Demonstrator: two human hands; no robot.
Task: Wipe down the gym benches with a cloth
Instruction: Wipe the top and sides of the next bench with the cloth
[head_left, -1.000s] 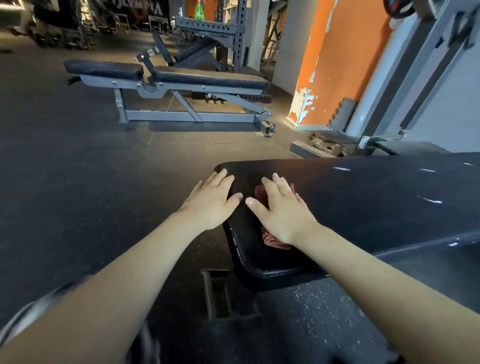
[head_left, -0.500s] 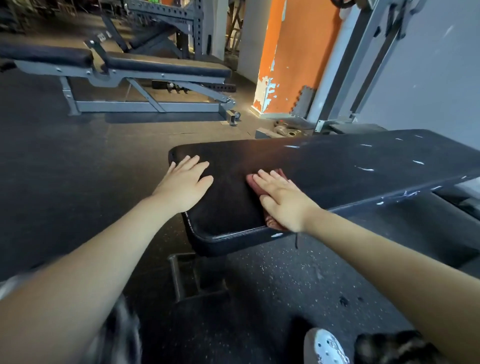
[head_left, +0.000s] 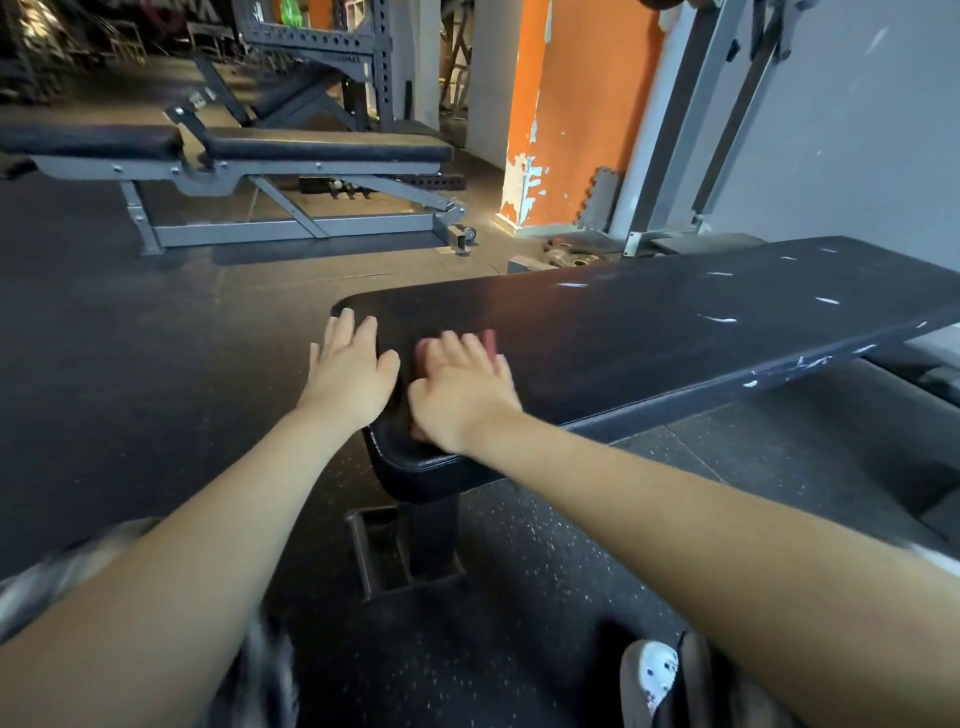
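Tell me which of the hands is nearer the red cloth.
Right. The right hand lies flat on top of the cloth, pressing it onto the black bench. The left hand rests at the bench's end, beside the cloth, not on it.

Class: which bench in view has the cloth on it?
The near flat bench with the scuffed black pad; the red cloth lies under the right hand there. The grey-framed adjustable bench behind has none.

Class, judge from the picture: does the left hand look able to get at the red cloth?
Probably yes, but only its edges. The left hand rests flat at the end of the black bench, close beside the cloth, nothing between them; the right hand presses flat over most of the cloth.
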